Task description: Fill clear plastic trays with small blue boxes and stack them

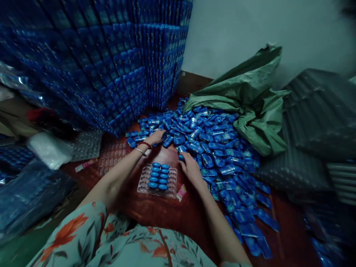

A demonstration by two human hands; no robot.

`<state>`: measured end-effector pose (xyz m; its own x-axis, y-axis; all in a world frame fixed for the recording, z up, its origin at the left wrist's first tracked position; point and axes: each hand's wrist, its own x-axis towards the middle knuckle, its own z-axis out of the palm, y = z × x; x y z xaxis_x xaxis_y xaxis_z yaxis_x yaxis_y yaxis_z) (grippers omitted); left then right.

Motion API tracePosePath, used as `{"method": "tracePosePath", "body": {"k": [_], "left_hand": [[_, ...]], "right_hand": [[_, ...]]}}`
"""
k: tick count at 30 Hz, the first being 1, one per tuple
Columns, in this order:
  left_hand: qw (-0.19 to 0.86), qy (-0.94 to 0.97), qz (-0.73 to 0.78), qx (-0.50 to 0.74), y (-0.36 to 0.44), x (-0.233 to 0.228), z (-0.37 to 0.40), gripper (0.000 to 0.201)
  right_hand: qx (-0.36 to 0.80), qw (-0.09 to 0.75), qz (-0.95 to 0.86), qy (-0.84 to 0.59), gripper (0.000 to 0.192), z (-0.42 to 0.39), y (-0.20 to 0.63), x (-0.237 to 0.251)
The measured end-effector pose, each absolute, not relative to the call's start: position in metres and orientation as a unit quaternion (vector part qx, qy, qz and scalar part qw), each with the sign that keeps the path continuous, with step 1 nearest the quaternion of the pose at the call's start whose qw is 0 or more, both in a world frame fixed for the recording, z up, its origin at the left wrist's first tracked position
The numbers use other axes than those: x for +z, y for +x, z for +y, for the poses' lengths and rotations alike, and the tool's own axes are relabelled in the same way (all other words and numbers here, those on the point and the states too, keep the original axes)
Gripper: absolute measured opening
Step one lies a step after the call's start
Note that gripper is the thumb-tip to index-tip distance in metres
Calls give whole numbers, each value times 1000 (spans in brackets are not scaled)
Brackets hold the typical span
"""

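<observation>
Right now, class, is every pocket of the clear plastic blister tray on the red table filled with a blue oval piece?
No: the clear plastic blister tray holds blue oval pieces only in its two middle columns, with the outer pockets bare.

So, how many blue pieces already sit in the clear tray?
9, as far as the blur allows: two columns near the middle of the tray, five on the left, four on the right.

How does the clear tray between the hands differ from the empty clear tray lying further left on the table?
The clear tray between the hands holds two short rows of blue pieces in its middle pockets; the empty tray holds none. The first lies between the left hand and the right hand; the empty one lies off to the left, apart from both. Both are clear pocketed sheets lying flat on the red-brown table.
</observation>
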<state>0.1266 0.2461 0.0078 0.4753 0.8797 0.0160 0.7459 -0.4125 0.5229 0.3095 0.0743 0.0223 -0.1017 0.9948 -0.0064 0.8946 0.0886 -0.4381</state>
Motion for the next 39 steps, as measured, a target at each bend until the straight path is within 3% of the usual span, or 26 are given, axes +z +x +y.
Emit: {"method": "tracePosePath", "body": {"k": [3,6,10,14,17,25,29,35,39], "left_hand": [[234,818,491,188,101,13,214,36],[243,754,513,330,66,19,156,30],[246,623,574,471,24,19,53,23],[275,617,580,456,22,7,-25,13],[274,678,524,437,35,-7,-41,18],[260,812,381,358,40,-24,-21,27],[266,829,376,317,38,-29,-21,28],[278,817,403,305,42,-34,-16,31],[310,799,416,303,44,-29,-14,32]], "right_hand": [[276,368,-619,-637,26,29,323,11],[337,449,-531,-634,27,-13,323,1],[365,429,-476,-675,29,-47,317,-12],[479,365,-380,-703,41,-55,323,-21],[565,349,-344,-663,42,-52,331,-19],[360,393,-564,-631,22,-56,297,16],[278,379,-673,-570,30,-59,266,6],[157,342,-813,-444,58,-55,259,-16],[112,323,-840,-422,55,-45,265,-6]]}}
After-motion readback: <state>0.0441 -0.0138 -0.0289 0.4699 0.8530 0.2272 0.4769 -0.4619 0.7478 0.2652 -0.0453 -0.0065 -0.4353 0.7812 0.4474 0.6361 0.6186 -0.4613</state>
